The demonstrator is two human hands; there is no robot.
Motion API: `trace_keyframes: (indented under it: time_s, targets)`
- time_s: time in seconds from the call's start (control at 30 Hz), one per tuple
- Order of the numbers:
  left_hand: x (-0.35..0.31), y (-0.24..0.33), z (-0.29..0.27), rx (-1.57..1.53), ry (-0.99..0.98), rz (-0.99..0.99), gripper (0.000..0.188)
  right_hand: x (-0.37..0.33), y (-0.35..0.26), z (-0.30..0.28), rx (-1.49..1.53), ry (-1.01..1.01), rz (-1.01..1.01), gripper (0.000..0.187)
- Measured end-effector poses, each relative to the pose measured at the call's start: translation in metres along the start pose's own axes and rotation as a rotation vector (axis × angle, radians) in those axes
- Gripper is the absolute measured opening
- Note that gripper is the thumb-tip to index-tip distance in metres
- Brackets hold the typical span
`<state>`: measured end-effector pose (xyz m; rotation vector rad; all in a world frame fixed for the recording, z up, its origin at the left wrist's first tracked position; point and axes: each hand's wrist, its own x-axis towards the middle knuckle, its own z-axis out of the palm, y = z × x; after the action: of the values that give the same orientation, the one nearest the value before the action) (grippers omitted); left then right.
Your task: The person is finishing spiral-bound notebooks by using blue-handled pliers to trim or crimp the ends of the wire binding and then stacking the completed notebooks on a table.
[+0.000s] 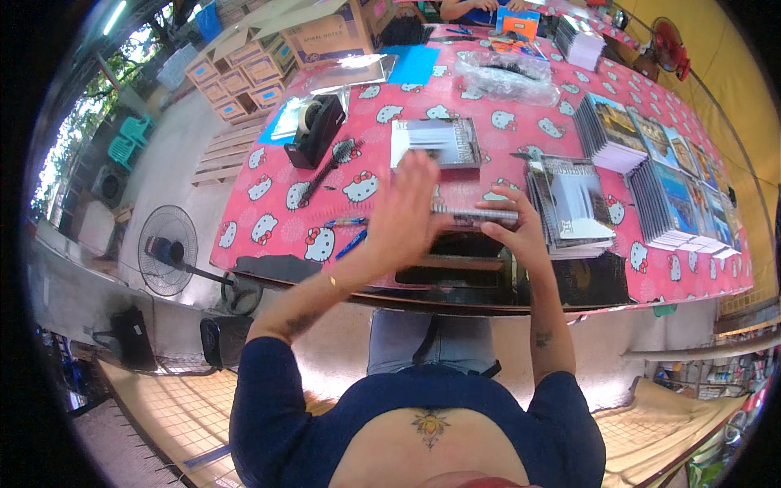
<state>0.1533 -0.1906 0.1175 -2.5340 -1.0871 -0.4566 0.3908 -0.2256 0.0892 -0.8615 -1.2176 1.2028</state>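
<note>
In front of me a spiral notebook (472, 216) is held up on its edge, with its narrow side toward me. My right hand (521, 224) grips its right end between thumb and fingers. At its left end is my left hand (407, 211), slightly blurred, with fingers stretched out flat; whether the palm touches the notebook I cannot tell. Just beyond lies a small stack of notebooks (435, 144) with a waterfall-like cover, partly behind my left fingertips. A similar fanned stack (573, 203) sits right of my right hand.
A black tape dispenser (316, 130), a black spiral coil (329, 175) and blue pens (351, 242) lie at left. Taller notebook stacks (679, 199) stand at right. Clear plastic wrap (508, 77) and cardboard boxes (325, 37) are farther back. Another person's hands (488, 5) show at the far end.
</note>
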Motion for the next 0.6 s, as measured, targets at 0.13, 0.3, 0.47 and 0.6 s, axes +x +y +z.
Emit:
trace_keyframes:
  time_s: [0.13,0.3,0.47,0.6]
  targets:
    - [-0.052,0.019,0.033,-0.192,-0.127,0.269,0.082,-0.003,0.029,0.010,-0.124,0.145,-0.051,0.035]
    - [0.011,-0.002,0.009,0.002,0.061,0.032,0.078,-0.001,0.024,0.017,-0.114,0.152,-0.078,0.027]
    - [-0.012,0.010,0.022,-0.166,-0.006,0.174,0.085,-0.002,0.032,0.021,-0.065,0.160,-0.091,0.032]
    - [-0.014,0.018,0.013,-0.122,-0.051,0.185,0.082,-0.007,0.031,0.015,0.020,0.092,-0.072,0.033]
